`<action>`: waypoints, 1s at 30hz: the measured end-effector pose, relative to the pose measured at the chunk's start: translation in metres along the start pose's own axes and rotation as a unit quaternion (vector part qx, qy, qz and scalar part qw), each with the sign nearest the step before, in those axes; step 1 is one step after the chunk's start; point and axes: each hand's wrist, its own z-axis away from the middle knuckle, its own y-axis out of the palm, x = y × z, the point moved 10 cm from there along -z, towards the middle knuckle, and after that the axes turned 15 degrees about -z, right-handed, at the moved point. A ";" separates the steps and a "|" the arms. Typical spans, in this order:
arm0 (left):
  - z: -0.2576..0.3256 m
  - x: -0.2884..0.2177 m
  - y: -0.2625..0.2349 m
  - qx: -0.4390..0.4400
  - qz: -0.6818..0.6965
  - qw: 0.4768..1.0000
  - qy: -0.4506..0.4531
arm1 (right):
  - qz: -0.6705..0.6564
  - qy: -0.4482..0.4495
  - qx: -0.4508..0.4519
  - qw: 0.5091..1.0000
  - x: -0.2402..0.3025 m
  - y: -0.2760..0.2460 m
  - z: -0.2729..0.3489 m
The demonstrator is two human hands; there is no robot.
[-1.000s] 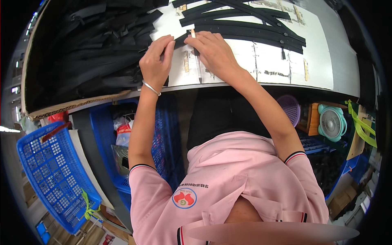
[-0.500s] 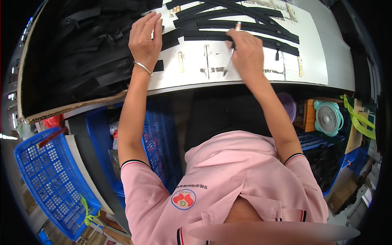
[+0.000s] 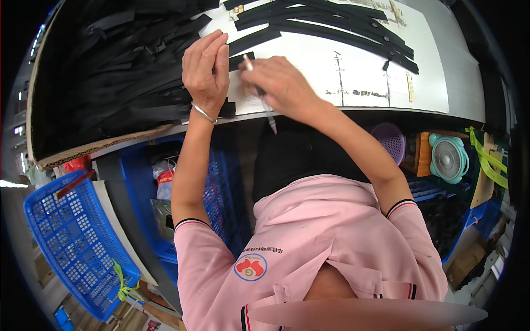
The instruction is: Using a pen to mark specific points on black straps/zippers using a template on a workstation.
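My left hand [image 3: 207,69], with a thin bangle at the wrist, lies flat with fingers together on a black strip [image 3: 242,59] at the near edge of the white table [image 3: 353,66]. My right hand [image 3: 279,83] grips a thin pen [image 3: 259,96] that points down toward me, its upper end touching the same strip. A big heap of black strips [image 3: 121,71] fills the left of the table. Several long curved black strips [image 3: 331,27] lie in a row at the far middle.
A cardboard sheet [image 3: 99,148] edges the heap. Below the table stand blue plastic crates [image 3: 72,243], a purple basket [image 3: 391,140], a small teal fan [image 3: 448,157] and green straps [image 3: 488,157]. Pen marks show on the table top to the right.
Both hands moved left and nearer. My right hand left the far row of strips and now meets my left hand on one strip near the table's front edge.
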 end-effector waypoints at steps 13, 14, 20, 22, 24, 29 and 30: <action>-0.012 0.030 -0.038 -0.029 0.101 0.984 -0.142 | -0.059 0.008 0.009 0.998 0.026 0.043 0.010; -0.013 0.026 -0.052 -0.037 0.069 0.989 -0.125 | -0.095 0.033 -0.038 0.994 0.019 0.032 0.008; 0.030 -0.015 -0.092 -0.035 -0.086 0.988 -0.122 | -0.215 0.275 -0.070 0.934 -0.033 0.009 0.018; 0.049 -0.026 -0.079 0.026 -0.066 0.989 -0.130 | -0.394 0.351 -0.122 0.841 -0.051 0.010 0.027; 0.065 -0.032 -0.065 0.054 -0.050 0.987 -0.141 | -0.384 0.366 -0.145 0.835 -0.058 -0.015 0.038; 0.080 -0.009 -0.027 0.182 -0.067 0.965 -0.174 | -0.322 0.406 -0.169 0.839 -0.063 -0.098 0.081; 0.078 -0.005 -0.022 0.185 -0.073 0.965 -0.171 | -0.304 0.410 -0.175 0.842 -0.060 -0.117 0.091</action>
